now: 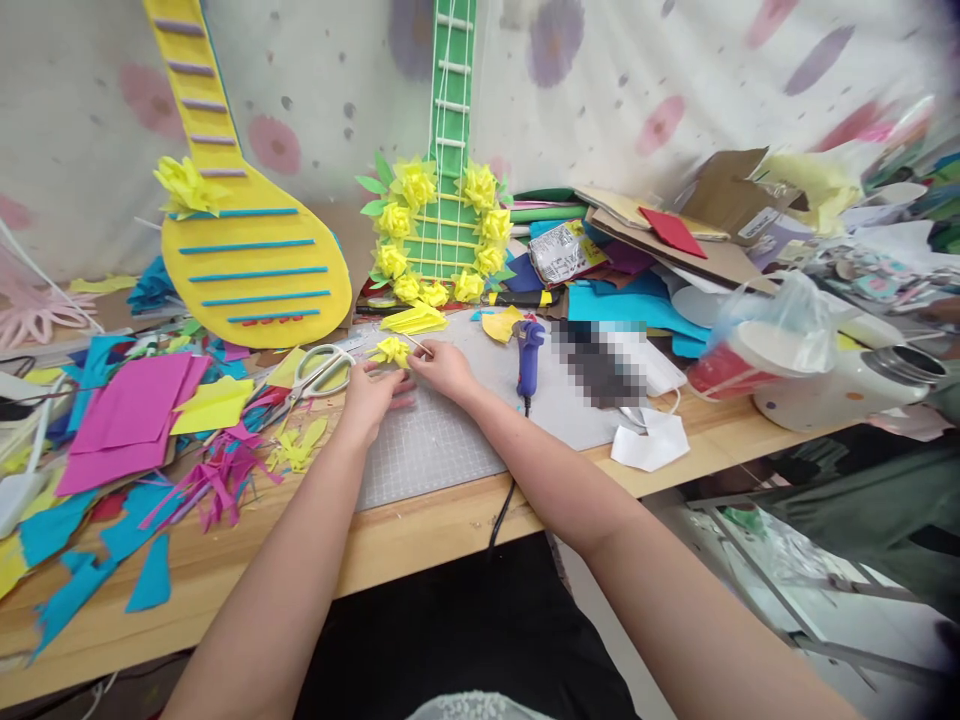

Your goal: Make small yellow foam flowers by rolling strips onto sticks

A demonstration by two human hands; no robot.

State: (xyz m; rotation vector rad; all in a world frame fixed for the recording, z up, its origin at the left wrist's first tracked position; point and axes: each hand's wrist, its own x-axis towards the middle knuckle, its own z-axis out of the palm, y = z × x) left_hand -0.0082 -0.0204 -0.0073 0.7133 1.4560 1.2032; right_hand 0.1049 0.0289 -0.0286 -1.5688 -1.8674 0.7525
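Observation:
A small yellow paper flower (pixel 391 350) sits at the far part of the grey cutting mat (pixel 442 440). My left hand (pixel 373 395) is beside it, with fingers stretched out near its front edge; whether they touch it I cannot tell. From the right, my right hand (pixel 442 368) pinches a thin white stick (pixel 417 344) that points toward the flower. Just behind lies folded yellow crepe paper (pixel 414 319). Scissors with pale handles (pixel 324 370) lie left of my left hand. A blue glue gun (pixel 529 358) rests on the mat to the right of my right hand.
A yellow cardboard lute shape (pixel 255 260) and a green guitar shape (pixel 448 215) ringed with yellow flowers lean at the back. Magenta paper (pixel 131 415) and scraps cover the left. Right are stacked cardboard (pixel 675 250), a red-and-white cup (pixel 739 360) and a white open-topped container (pixel 832 395).

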